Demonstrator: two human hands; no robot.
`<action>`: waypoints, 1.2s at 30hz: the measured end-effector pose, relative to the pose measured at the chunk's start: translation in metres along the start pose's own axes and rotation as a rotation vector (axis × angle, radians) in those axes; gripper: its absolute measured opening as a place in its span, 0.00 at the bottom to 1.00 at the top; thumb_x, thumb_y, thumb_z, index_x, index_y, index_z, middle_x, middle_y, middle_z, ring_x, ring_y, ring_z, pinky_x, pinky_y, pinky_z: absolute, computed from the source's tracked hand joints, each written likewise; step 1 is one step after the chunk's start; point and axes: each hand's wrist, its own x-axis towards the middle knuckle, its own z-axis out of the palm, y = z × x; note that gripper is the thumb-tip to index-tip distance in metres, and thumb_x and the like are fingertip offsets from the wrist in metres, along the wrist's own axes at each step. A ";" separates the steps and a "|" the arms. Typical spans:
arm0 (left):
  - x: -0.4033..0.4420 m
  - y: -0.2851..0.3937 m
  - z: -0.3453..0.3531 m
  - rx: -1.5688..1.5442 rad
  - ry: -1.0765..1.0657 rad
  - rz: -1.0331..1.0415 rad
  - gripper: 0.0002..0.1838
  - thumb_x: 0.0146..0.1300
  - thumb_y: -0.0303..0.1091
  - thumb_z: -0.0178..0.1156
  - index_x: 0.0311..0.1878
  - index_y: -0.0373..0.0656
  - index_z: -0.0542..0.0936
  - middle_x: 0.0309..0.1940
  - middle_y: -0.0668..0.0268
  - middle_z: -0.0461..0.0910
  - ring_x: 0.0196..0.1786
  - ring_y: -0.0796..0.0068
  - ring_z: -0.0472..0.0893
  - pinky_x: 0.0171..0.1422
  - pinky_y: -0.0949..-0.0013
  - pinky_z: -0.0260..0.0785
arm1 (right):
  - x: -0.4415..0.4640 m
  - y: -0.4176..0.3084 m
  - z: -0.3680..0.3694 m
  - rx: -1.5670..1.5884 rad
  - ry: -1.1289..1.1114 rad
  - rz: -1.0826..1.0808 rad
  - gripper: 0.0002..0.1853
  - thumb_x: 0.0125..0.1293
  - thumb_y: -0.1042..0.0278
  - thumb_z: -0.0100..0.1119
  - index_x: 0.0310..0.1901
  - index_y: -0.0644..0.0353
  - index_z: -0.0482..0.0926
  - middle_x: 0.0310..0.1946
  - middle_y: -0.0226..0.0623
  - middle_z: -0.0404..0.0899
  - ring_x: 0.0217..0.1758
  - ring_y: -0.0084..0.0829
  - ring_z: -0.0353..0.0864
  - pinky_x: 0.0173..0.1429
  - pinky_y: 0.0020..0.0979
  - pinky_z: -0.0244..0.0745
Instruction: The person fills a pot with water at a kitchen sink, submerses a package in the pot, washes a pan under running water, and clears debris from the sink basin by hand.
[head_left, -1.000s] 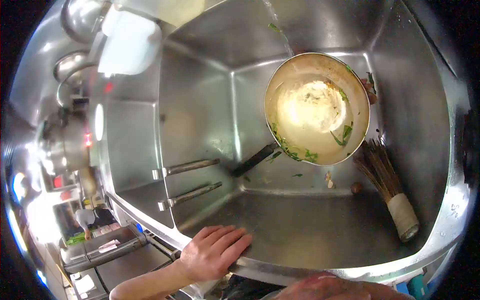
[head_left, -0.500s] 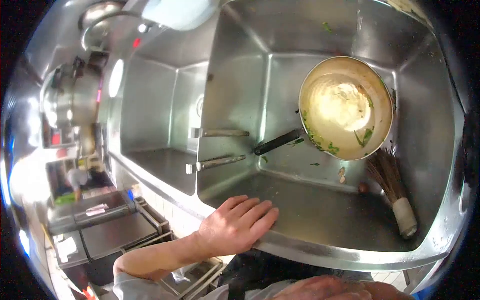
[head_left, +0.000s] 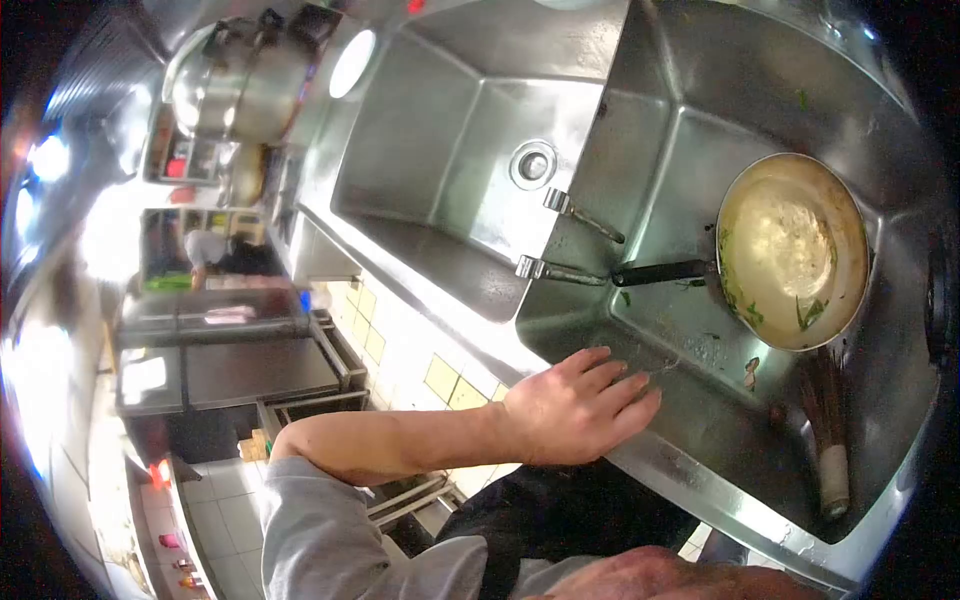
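Note:
My left hand [head_left: 582, 405] rests on the front rim of the sink [head_left: 690, 490], back up, its fingers stretched over the inner edge, holding nothing. At the bottom edge is a blurred stretch of skin [head_left: 660, 575], apparently part of my right arm or hand; no fingers can be made out there. In the right basin sits a round pan [head_left: 790, 250] with a black handle, holding cloudy water and green leaf scraps. The handle points left at the divider. Below the pan lies a bristle brush [head_left: 828, 420] with a pale wrapped grip. Neither is touched by my left hand.
Two metal handles [head_left: 575, 272] hook over the divider between the basins. The left basin has a drain [head_left: 533, 163]. Dark-topped counters [head_left: 260, 370] stand to the left, with a person [head_left: 240, 255] farther back. Leaf scraps and a pale bit [head_left: 751, 373] lie near the pan.
My view has turned left, so the sink and pan appear farther right and more of the left basin shows. My left hand stays on the rim, fingers still stretched.

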 end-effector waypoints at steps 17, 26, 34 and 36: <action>0.011 0.004 0.005 -0.021 -0.112 0.023 0.22 0.56 0.31 0.60 0.56 0.40 0.77 0.53 0.57 0.82 0.54 0.60 0.83 0.64 0.52 0.72 | -0.150 0.001 -0.036 -0.017 0.035 0.141 0.27 0.70 0.53 0.54 0.63 0.65 0.72 0.55 0.42 0.81 0.52 0.39 0.81 0.58 0.39 0.76; 0.013 0.008 -0.001 0.006 -0.071 -0.007 0.18 0.59 0.31 0.57 0.53 0.40 0.79 0.50 0.59 0.83 0.52 0.62 0.84 0.64 0.50 0.72 | -0.169 -0.048 -0.051 -0.075 -0.044 0.105 0.28 0.70 0.52 0.55 0.63 0.66 0.72 0.55 0.42 0.81 0.53 0.39 0.81 0.58 0.39 0.76; -0.001 0.001 0.003 -0.009 -0.073 -0.018 0.21 0.60 0.32 0.60 0.58 0.42 0.77 0.54 0.55 0.81 0.55 0.60 0.83 0.69 0.45 0.67 | -0.160 -0.081 -0.059 -0.196 -0.141 -0.059 0.29 0.69 0.52 0.55 0.63 0.66 0.72 0.55 0.42 0.81 0.53 0.40 0.81 0.59 0.39 0.75; -0.006 0.001 0.008 0.001 -0.073 -0.008 0.23 0.62 0.34 0.60 0.61 0.43 0.77 0.55 0.55 0.81 0.55 0.59 0.83 0.70 0.44 0.67 | -0.158 -0.075 -0.061 -0.248 -0.162 -0.130 0.29 0.69 0.52 0.55 0.63 0.66 0.72 0.55 0.42 0.81 0.53 0.40 0.81 0.59 0.39 0.75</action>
